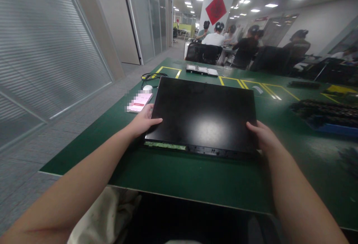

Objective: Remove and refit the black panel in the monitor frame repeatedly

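Observation:
Between my two hands is a flat black display panel, its dark glossy face toward me with a bright light reflection on it. My left hand grips the panel's left edge, thumb over the front and fingers behind. On the right edge, my right hand holds it the same way, its fingers mostly hidden. Along the lower left edge a green circuit board strip shows, beside a dark bezel. The panel is over the green table; whether its underside touches the table I cannot tell.
Left of the panel lie a phone with a pink screen, a white mouse and a black cable. Several hard drives sit at the back. A blue tray of dark parts stands right. Several people sit beyond the table.

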Action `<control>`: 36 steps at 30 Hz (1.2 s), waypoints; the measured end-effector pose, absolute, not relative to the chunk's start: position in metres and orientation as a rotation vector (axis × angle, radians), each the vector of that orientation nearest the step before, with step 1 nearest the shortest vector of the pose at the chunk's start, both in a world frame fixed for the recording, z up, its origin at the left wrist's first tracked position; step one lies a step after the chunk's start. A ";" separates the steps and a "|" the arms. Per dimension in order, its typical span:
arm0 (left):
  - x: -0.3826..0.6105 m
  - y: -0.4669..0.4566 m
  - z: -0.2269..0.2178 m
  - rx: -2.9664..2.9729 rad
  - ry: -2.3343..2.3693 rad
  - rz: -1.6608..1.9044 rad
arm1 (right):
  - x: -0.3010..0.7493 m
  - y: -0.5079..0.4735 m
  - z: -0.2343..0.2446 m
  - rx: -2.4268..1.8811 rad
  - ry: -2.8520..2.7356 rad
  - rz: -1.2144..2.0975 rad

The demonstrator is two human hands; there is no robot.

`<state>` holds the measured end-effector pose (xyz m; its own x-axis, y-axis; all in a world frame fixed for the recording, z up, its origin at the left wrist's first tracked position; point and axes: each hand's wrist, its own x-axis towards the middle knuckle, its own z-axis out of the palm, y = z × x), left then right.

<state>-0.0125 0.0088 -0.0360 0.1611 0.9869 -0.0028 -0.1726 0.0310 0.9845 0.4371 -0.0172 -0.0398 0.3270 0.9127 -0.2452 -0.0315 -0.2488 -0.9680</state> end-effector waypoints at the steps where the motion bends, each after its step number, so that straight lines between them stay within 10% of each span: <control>1: -0.012 0.009 -0.036 1.140 0.971 1.156 | 0.437 -0.017 -0.040 -1.540 -0.829 1.126; 36: -0.014 0.010 -0.035 1.167 0.985 1.143 | 0.445 -0.015 -0.047 -1.554 -0.885 1.109</control>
